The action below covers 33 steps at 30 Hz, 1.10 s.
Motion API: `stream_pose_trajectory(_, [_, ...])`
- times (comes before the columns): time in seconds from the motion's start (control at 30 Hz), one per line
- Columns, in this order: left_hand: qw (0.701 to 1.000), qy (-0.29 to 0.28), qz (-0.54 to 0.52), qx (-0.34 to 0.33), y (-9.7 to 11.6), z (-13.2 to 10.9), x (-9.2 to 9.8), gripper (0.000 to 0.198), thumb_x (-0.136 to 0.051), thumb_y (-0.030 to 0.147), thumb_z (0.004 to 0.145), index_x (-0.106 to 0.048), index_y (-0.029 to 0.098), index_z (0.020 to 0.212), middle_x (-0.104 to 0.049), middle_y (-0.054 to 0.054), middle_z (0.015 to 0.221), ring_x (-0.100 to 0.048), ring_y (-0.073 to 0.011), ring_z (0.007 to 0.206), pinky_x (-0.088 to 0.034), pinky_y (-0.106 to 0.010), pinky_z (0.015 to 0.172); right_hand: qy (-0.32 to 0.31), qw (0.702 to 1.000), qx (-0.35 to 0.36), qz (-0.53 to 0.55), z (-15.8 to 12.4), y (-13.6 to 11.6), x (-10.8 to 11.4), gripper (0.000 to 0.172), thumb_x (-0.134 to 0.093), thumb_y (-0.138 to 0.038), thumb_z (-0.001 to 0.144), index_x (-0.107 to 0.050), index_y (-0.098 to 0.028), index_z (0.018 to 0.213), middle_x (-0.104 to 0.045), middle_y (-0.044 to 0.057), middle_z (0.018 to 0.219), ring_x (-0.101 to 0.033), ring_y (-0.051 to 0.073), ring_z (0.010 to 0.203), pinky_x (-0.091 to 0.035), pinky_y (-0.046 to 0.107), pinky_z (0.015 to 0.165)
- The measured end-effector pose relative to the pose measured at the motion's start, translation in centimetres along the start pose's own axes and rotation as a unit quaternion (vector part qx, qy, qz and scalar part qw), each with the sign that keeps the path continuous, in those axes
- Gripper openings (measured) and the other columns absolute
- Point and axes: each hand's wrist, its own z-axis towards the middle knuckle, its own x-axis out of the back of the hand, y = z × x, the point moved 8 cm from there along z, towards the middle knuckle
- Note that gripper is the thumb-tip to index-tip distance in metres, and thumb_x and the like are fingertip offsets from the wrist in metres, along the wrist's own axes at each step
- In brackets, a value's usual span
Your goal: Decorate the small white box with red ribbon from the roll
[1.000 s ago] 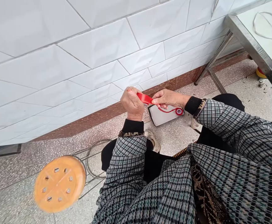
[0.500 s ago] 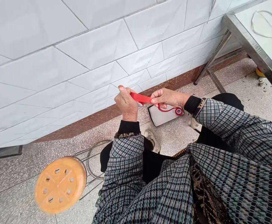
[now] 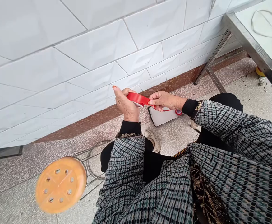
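A red ribbon (image 3: 137,99) stretches between both of my hands, held up over the floor in front of my knees. My left hand (image 3: 125,105) is closed round one end of it, thumb up. My right hand (image 3: 162,100) pinches the strip a little to the right. From there the ribbon trails down in a thin curl to a small red spool (image 3: 179,112), which lies on a white board (image 3: 162,117) on the floor beneath my hands.
A white tiled wall (image 3: 80,56) rises straight ahead with a brown skirting. An orange round stool (image 3: 60,184) on a wire frame stands at lower left. A steel table (image 3: 254,43) with a loop of cord on it is at upper right.
My left hand has shifted left and turned, drawing the ribbon into a wider, flatter band. My right hand has slid left along it and now covers more of the board.
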Motion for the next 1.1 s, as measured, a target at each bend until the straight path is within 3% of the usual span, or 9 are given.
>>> stream_pose_trajectory(0.17, [0.991,-0.011,-0.111,0.069,-0.7,-0.5,-0.9,0.068,-0.010,0.057,0.109,-0.041,0.024,0.059,-0.044,-0.001,0.054,-0.051,-0.0112,0.054,-0.037,-0.034,0.058,0.001,1.000,0.003,0.004,0.2,0.1,-0.1,0.025,-0.065,-0.013,0.104,-0.059,-0.015,0.080,-0.062,-0.004,0.052,-0.054,0.005,0.039,-0.046,0.014,0.042])
stream_pose_trajectory(0.37, [0.961,-0.019,-0.252,0.113,-0.8,-1.3,-2.2,0.066,-0.031,0.065,0.103,-0.036,0.024,0.052,-0.038,0.000,0.049,-0.045,-0.0124,0.047,-0.045,-0.033,0.056,0.015,1.000,-0.003,-0.002,0.3,0.2,-0.2,0.027,-0.065,-0.008,0.102,-0.059,-0.014,0.076,-0.060,-0.005,0.049,-0.052,0.005,0.037,-0.043,0.013,0.039])
stream_pose_trajectory(0.5, [0.948,-0.057,-0.281,0.140,-1.6,-1.7,-2.9,0.063,-0.042,0.068,0.100,-0.037,0.024,0.055,-0.040,0.000,0.052,-0.046,-0.0129,0.049,-0.050,-0.032,0.058,0.008,1.000,0.017,0.002,0.3,-0.2,-0.4,0.031,-0.064,-0.006,0.102,-0.058,-0.014,0.072,-0.060,-0.005,0.050,-0.052,0.004,0.037,-0.044,0.013,0.040])
stream_pose_trajectory(0.8, [0.931,-0.072,-0.315,0.168,-1.5,-2.6,-3.2,0.062,-0.044,0.071,0.098,-0.039,0.023,0.058,-0.043,0.001,0.056,-0.049,-0.0134,0.055,-0.060,-0.039,0.085,0.034,0.999,0.024,-0.031,0.6,0.2,0.0,0.033,-0.063,-0.004,0.100,-0.056,-0.015,0.070,-0.057,-0.007,0.047,-0.049,0.004,0.035,-0.043,0.013,0.038])
stream_pose_trajectory(1.0, [0.933,-0.069,-0.320,0.151,-1.7,-2.5,-3.1,0.062,-0.047,0.071,0.097,-0.038,0.023,0.058,-0.044,0.001,0.055,-0.049,-0.0135,0.055,-0.061,-0.039,0.084,0.022,0.998,0.035,-0.038,1.0,0.3,0.0,0.031,-0.062,-0.004,0.100,-0.054,-0.016,0.073,-0.056,-0.008,0.049,-0.049,0.004,0.037,-0.043,0.012,0.039])
stream_pose_trajectory(1.1, [0.926,-0.069,-0.332,0.167,-2.1,-2.6,-3.2,0.059,-0.045,0.066,0.100,-0.037,0.023,0.059,-0.044,0.001,0.055,-0.049,-0.0134,0.054,-0.060,-0.038,0.082,0.018,0.999,0.044,-0.026,1.1,0.4,0.0,0.021,-0.061,-0.001,0.099,-0.056,-0.016,0.086,-0.058,-0.009,0.054,-0.049,0.004,0.038,-0.043,0.014,0.039])
